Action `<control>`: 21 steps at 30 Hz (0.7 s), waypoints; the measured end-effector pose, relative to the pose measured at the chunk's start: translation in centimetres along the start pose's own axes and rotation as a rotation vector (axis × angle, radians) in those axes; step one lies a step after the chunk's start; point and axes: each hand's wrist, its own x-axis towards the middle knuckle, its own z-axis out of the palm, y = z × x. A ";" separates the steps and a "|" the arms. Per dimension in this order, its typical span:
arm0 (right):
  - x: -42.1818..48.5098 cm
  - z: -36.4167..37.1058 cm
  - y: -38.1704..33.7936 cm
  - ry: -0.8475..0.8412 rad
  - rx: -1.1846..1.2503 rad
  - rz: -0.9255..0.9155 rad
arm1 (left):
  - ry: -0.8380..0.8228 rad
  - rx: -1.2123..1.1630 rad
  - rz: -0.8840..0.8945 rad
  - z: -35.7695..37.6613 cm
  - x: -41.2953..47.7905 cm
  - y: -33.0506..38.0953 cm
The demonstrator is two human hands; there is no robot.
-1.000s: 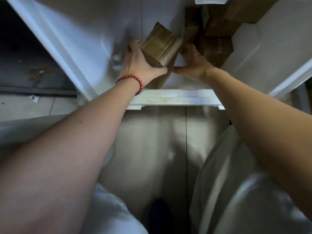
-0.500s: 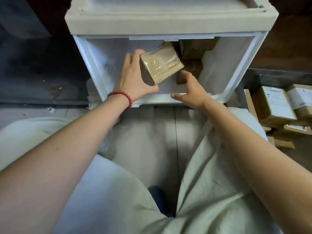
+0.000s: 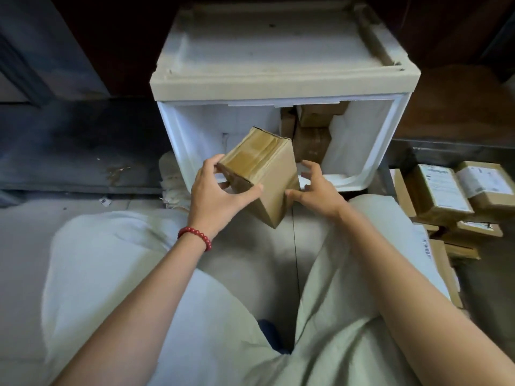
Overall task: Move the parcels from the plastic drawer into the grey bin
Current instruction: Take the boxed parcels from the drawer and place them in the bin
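The left hand (image 3: 220,193) grips the taped brown cardboard parcel (image 3: 262,174), tilted just outside the white plastic drawer (image 3: 372,171) at 12 o'clock. The right hand (image 3: 317,190), spread wide at 3 o'clock, likely steadies it.

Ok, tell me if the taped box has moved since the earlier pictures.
Yes. The box has come toward the person, past the front rim of the drawer; earlier it was inside.

The left hand (image 3: 214,197) has pulled the parcel (image 3: 264,165) out of the drawer (image 3: 359,135).
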 end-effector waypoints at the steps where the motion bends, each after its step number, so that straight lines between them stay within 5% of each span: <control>1: 0.1 0.0 0.1 -0.021 0.009 0.013 | -0.002 -0.019 -0.029 0.1 -0.1 -0.2; 10: 1.0 -0.1 0.6 -0.001 0.158 0.104 | 0.054 -0.249 -0.266 -1.6 0.7 -2.2; 21: 1.1 0.1 -0.3 0.000 0.543 -0.003 | -0.017 -0.368 -0.402 -3.5 0.2 -2.6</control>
